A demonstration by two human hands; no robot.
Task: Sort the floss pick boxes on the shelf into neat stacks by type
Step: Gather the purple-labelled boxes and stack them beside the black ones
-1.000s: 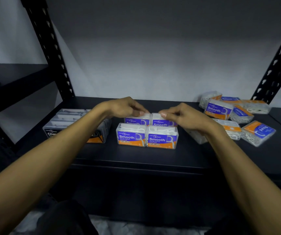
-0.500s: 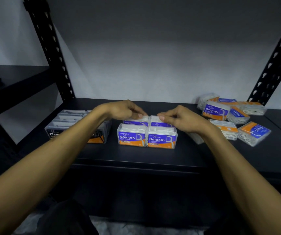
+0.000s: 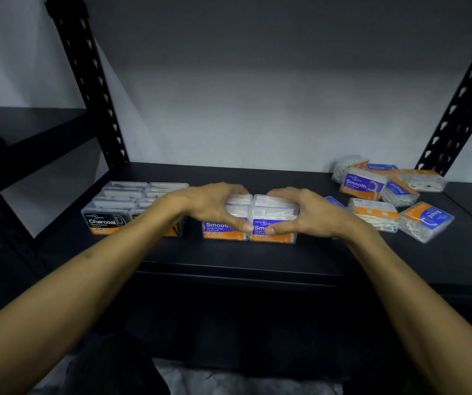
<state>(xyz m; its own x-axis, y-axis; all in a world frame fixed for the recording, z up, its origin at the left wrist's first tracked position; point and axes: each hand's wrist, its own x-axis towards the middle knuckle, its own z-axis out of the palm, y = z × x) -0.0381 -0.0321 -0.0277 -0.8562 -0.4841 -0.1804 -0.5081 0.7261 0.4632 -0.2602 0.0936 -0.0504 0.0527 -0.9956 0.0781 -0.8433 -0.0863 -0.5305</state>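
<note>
Squaring the Smooth boxes (image 3: 273,223) on the shelf (image 3: 243,255).
The block is gripped by curled left hand (image 3: 212,208) and right hand (image 3: 306,213).

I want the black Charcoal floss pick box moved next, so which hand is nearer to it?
Left. The left hand grips the Smooth boxes just right of the black Charcoal floss pick box; the right hand is farther right.
</note>
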